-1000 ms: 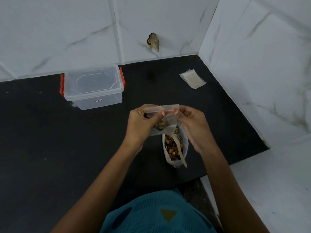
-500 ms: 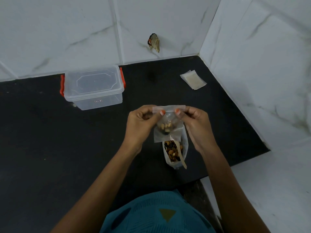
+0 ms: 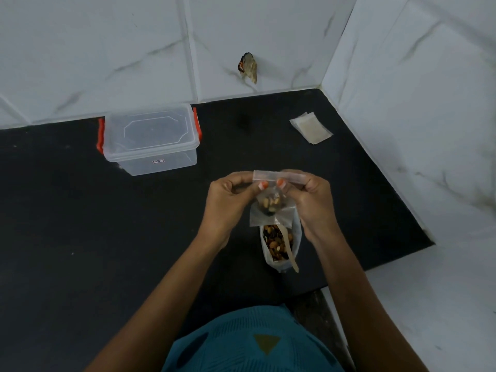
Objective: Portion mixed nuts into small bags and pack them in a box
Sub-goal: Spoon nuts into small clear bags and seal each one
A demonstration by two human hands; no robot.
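Both hands — left hand (image 3: 228,204), right hand (image 3: 312,204) — pinch the small bag (image 3: 271,208) top edge.

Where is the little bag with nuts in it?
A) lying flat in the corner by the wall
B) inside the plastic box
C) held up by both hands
C: the left hand and the right hand each pinch the top edge of the small bag, holding it above the big bag of nuts. The clear box stands apart by the wall.

The box's (image 3: 150,140) small label is too blurred to read.
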